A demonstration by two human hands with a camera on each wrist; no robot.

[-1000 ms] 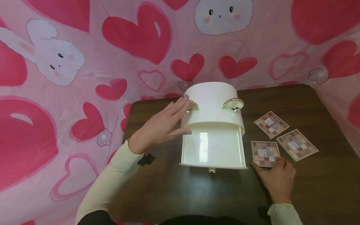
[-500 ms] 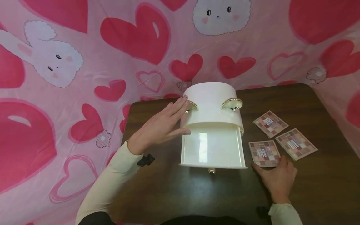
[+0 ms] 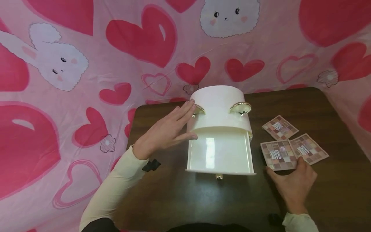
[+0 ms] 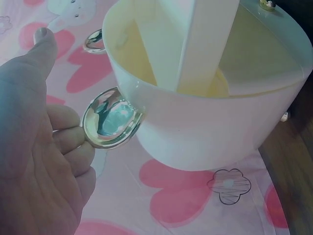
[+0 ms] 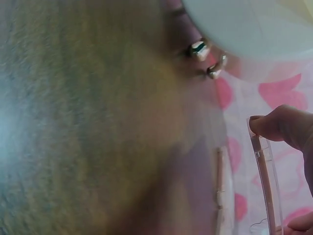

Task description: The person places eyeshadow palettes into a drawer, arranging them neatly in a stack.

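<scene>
A white rounded drawer box with gold-rimmed ear-shaped handles stands mid-table, its drawer pulled out and bare inside. My left hand, fingers extended, lies at the box's left side. In the left wrist view its fingertips are right at a gold ear. With thumb and fingers my right hand pinches an eyeshadow palette by its near edge and sides. The right wrist view shows that palette edge-on, raised off the wood. It overlaps a second eyeshadow palette in the head view.
Behind the held one lies a third eyeshadow palette, flat on the dark wooden table. A gold knob sticks out from the drawer front. Pink cloth with hearts and rabbits hangs behind and at the sides.
My right hand has lifted the nearest palette from the table and shifted slightly to the right with it. The left hand, box and drawer keep their places.
</scene>
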